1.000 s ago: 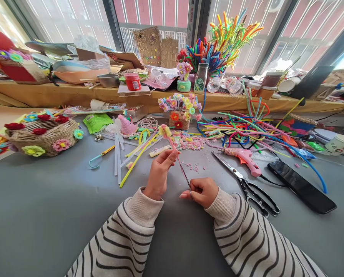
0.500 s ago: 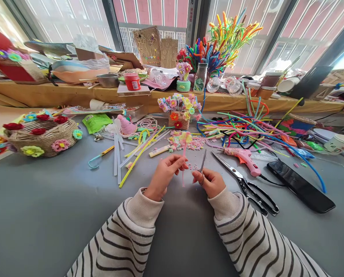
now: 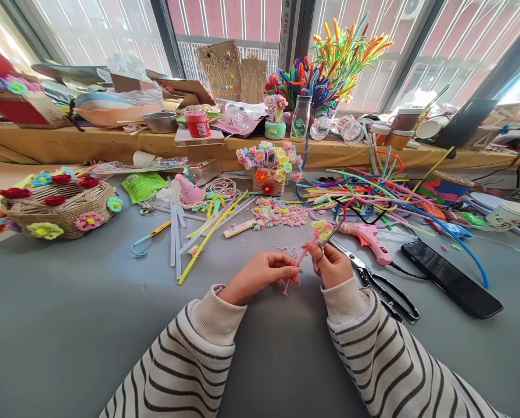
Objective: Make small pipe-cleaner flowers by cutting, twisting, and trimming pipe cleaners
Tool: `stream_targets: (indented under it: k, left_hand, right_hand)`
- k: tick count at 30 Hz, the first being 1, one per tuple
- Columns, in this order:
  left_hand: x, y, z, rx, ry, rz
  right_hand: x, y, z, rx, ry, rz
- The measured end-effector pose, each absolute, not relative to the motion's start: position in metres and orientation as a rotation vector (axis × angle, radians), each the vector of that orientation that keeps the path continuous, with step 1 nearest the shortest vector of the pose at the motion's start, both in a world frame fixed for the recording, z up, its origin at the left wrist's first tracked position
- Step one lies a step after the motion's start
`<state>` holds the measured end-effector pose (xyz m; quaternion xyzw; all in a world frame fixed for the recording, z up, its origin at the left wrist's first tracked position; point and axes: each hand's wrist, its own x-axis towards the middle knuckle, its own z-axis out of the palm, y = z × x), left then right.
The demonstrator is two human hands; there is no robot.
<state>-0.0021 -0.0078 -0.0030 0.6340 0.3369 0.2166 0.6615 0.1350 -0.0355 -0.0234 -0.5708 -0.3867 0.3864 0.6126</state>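
Note:
A small pipe-cleaner flower [image 3: 320, 228] with a yellow and pink head on a pink stem leans to the right over the grey table [image 3: 68, 325]. My left hand [image 3: 264, 275] pinches the lower part of the stem. My right hand [image 3: 333, 262] is closed higher up on the stem, just under the head, and a thin wire end sticks out of its fingers. Both hands are close together at the table's middle, wrists in striped sleeves.
Black scissors [image 3: 384, 290], a pink glue gun [image 3: 368, 237] and a dark phone [image 3: 451, 280] lie right of my hands. Loose pipe cleaners [image 3: 373, 194] spread behind them. A woven basket with flowers [image 3: 59, 206] stands far left; glue sticks [image 3: 175, 232] and trimmings [image 3: 279, 213] lie ahead.
The flower has swung from pointing up-left to leaning right. My right hand has risen from the stem's bottom end to just under the head; my left hand has dropped lower.

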Motion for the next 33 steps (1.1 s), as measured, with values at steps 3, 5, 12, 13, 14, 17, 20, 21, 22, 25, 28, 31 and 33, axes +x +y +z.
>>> stream_targets:
  k: [3,5,12,13,14,17,20,21,22,25,28,31,33]
  left_hand:
    - [-0.002,-0.008,0.000,1.460,0.768,0.443]
    - [-0.003,-0.008,0.001,1.473,0.777,0.433]
    - [-0.004,-0.006,0.002,1.387,0.801,0.692]
    - [-0.004,-0.006,0.002,1.371,0.805,0.739]
    - [-0.004,-0.006,0.001,1.350,0.804,0.785]
    - [-0.005,-0.006,0.002,1.303,0.787,0.883]
    - [-0.005,-0.006,0.002,1.314,0.776,0.911]
    - [-0.005,-0.006,0.002,1.324,0.777,0.912]
    - [-0.004,-0.006,0.002,1.334,0.778,0.913]
    - [-0.004,-0.006,0.002,1.354,0.769,0.907]
    - [-0.004,-0.006,0.002,1.368,0.747,0.889]
    - [-0.004,-0.007,0.002,1.384,0.718,0.845]
    - [-0.004,-0.007,0.001,1.400,0.688,0.814]
  right_hand:
    - [0.139,-0.035,-0.020,-1.284,-0.841,0.879]
    - [0.141,-0.034,-0.020,-1.255,-0.819,0.889]
    - [0.137,-0.035,-0.026,-1.240,-0.983,1.039]
    - [0.135,-0.036,-0.027,-1.248,-1.073,1.048]
    - [0.133,-0.038,-0.028,-1.254,-1.171,1.054]
    - [0.128,-0.043,-0.029,-1.260,-1.494,1.032]
    - [0.126,-0.047,-0.027,-1.296,-1.753,0.927]
    - [0.125,-0.047,-0.027,-1.313,-1.803,0.904]
    - [0.125,-0.048,-0.026,-1.327,-1.834,0.895]
    - [0.126,-0.048,-0.024,-1.343,-1.880,0.907]
    - [0.126,-0.047,-0.023,-1.345,-1.896,0.896]
    - [0.127,-0.047,-0.024,-1.353,-1.892,0.880]
    - [0.127,-0.047,-0.025,-1.363,-1.891,0.892]
